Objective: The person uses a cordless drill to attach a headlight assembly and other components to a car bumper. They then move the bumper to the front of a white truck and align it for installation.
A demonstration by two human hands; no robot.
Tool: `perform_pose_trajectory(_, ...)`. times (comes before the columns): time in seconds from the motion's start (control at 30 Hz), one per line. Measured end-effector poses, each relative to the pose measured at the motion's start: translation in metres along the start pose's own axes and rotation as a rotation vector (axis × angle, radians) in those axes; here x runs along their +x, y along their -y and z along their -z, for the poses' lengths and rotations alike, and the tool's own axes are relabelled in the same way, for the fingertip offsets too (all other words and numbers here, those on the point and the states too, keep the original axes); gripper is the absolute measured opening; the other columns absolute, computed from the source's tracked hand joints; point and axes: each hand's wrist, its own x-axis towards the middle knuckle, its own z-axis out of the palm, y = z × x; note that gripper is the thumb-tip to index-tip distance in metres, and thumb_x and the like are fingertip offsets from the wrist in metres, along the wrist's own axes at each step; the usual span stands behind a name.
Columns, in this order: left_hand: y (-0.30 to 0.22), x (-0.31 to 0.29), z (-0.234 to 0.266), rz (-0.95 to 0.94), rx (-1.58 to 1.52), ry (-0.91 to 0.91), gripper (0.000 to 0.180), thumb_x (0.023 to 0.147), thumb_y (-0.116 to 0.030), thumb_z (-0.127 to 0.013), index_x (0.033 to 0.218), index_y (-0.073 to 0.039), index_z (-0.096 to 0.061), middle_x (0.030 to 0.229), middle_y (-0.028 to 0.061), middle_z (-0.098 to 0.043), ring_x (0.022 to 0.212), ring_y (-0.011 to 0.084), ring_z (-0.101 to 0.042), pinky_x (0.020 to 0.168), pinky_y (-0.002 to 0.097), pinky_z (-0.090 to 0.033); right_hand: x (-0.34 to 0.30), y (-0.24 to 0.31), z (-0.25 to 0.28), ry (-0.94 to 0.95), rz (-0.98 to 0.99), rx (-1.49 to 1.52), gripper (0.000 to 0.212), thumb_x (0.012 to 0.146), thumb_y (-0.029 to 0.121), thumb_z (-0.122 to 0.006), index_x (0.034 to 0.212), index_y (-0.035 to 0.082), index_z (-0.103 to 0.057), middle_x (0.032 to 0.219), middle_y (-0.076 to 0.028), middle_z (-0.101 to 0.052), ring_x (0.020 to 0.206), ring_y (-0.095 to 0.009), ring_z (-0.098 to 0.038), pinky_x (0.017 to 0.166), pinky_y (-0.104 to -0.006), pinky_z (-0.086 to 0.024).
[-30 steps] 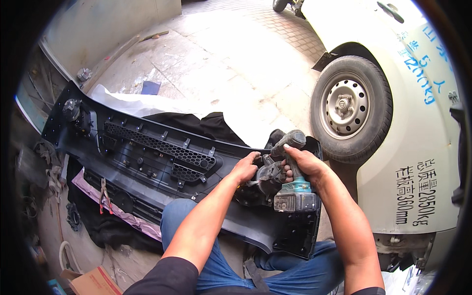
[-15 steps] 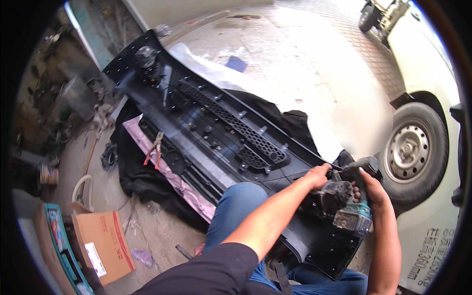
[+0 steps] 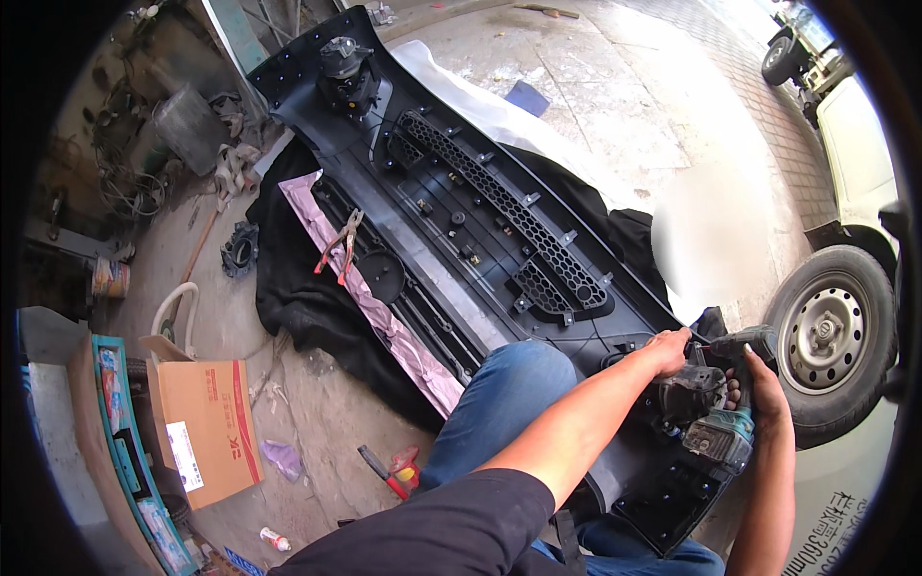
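Note:
A large black car bumper [image 3: 365,288] lies with its inner side up, running from my knees to the far left. At its near right end my right hand [image 3: 765,389] is closed round the grip of a teal and black cordless drill [image 3: 718,440], whose head points left. My left hand [image 3: 669,351] is at the bumper's edge, just left of the drill's nose, fingers pinched together. What they hold is hidden. A dark round lamp unit [image 3: 691,392] sits on the bumper between my forearms. Another lamp unit [image 3: 344,72] sits at the far end.
Red-handled pliers [image 3: 341,248] rest across a pink wrapped strip [image 3: 370,305] beside the bumper. Black cloth [image 3: 293,298] lies underneath. A cardboard box [image 3: 206,422] stands at lower left, near a red-handled tool [image 3: 399,470]. A vehicle wheel [image 3: 824,331] is close to my right hand.
The whole view has shifted, so the bumper and hands appear farther right and the floor tool at lower left shows more. My hands keep about the same place on the bumper.

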Motion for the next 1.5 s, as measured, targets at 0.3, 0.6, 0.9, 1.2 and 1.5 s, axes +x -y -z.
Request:
perform_pose_trajectory(0.3,0.001,-0.001,-0.004,-0.042,0.007,-0.07,0.061,0.092,-0.002,-0.058,0.153,-0.005,-0.053,0.144,0.0295,-0.064,0.139,0.0455,-0.06,0.117,0.0517,-0.049,0.004,-0.002,0.003,-0.007,-0.031,0.015,0.055,0.106,0.058,-0.065,0.093,0.005,-0.067,0.066,-0.002,-0.061,0.048,-0.015,-0.057,0.046,-0.0312,-0.053)
perform_pose_trajectory(0.6,-0.001,-0.002,-0.004,0.01,-0.025,-0.041,0.062,0.091,0.0,-0.058,0.153,-0.005,-0.054,0.144,0.029,-0.064,0.139,0.0459,-0.06,0.116,0.051,-0.05,-0.001,0.001,-0.001,-0.016,-0.017,-0.036,0.054,0.105,0.058,-0.066,0.093,0.005,-0.066,0.067,-0.002,-0.062,0.049,-0.015,-0.057,0.047,-0.0316,-0.053)
perform_pose_trajectory(0.9,0.001,0.0,-0.003,-0.028,-0.01,-0.071,0.06,0.092,-0.01,-0.067,0.151,-0.005,-0.056,0.139,0.0302,-0.069,0.134,0.0452,-0.065,0.111,0.0542,-0.053,-0.021,0.017,-0.027,0.029,0.069,-0.245,0.039,0.108,0.042,-0.069,0.111,0.004,-0.075,0.086,-0.004,-0.075,0.064,-0.015,-0.068,0.057,-0.0331,-0.057)
perform_pose_trajectory(1.2,0.002,-0.001,-0.001,0.083,0.014,-0.019,0.073,0.095,-0.013,-0.065,0.165,-0.015,-0.046,0.149,0.0307,-0.064,0.14,0.0464,-0.062,0.116,0.0507,-0.049,-0.061,0.035,-0.042,-0.002,0.075,-0.119,0.046,0.108,0.042,-0.069,0.105,-0.004,-0.07,0.071,-0.005,-0.064,0.053,-0.016,-0.063,0.051,-0.0321,-0.056)
perform_pose_trajectory(1.5,-0.077,-0.027,0.067,-0.216,0.256,0.004,0.053,0.096,-0.027,-0.067,0.14,0.002,-0.065,0.131,0.0323,-0.07,0.127,0.0451,-0.068,0.108,0.0531,-0.054,-0.142,-0.018,0.024,-0.135,0.436,0.172,0.032,0.108,0.035,-0.07,0.123,0.007,-0.068,0.077,0.002,-0.058,0.057,-0.011,-0.055,0.05,-0.0287,-0.047)
